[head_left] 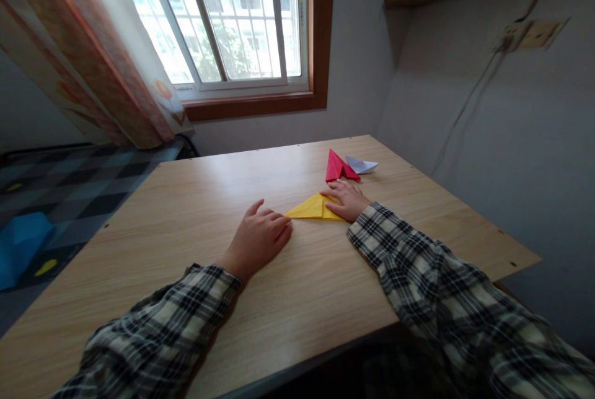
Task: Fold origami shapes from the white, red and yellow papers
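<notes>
Presently: yellow paper (315, 208) folded to a triangle mid-frame, pressed flat on the desk (186, 213) by the left hand (258, 239) and right hand (346, 198), both spread; red (338, 166) and white (361, 165) folded pieces lie finished beyond.

A light wooden table (195, 213) is filling the middle of the view. A yellow folded paper triangle (312, 208) is lying flat near its centre. At about one o'clock from it, a red folded paper (338, 166) is standing slightly raised, and a white folded paper (362, 165) is resting just beside the red one, at its three o'clock.
</notes>
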A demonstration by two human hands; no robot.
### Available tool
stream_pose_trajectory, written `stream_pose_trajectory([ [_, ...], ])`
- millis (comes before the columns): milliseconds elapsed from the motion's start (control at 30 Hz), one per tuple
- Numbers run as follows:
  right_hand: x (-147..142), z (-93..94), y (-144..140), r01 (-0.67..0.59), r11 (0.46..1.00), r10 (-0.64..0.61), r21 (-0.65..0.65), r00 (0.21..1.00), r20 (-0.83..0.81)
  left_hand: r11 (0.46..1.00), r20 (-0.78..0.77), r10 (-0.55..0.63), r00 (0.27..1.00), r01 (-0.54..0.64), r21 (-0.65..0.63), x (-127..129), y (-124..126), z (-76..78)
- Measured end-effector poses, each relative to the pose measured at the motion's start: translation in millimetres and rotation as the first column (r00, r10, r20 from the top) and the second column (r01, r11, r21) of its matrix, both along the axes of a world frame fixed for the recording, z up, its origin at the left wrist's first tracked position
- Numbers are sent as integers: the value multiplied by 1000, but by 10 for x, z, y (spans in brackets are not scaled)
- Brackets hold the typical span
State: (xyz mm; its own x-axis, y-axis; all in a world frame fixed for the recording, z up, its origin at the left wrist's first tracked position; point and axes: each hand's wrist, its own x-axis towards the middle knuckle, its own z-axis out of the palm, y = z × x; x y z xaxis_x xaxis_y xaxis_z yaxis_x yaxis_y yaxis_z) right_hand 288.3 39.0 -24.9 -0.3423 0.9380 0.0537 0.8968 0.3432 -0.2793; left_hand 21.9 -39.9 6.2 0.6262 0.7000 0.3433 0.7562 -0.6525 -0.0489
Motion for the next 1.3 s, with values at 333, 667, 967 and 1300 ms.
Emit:
stream_pose_trajectory([
  [333, -25, -21, -20, -17, 999, 17, 29, 1000, -7, 995, 54, -84, 995, 81, 60, -16, 56, -55],
  [667, -140, -78, -88, -113, 990, 117, 85, 993, -35, 951, 50, -296, 954, 299, -77, -25, 91, -183],
  [967, -232, -117, -132, -181, 960, 211, 212, 969, -129, 948, 36, -275, 961, 278, -153, -19, 73, -163],
  [1300, -224, -102, -128, -231, 911, 319, 342, 920, -226, 962, -13, -234, 972, 229, -149, 8, 57, -108],
])
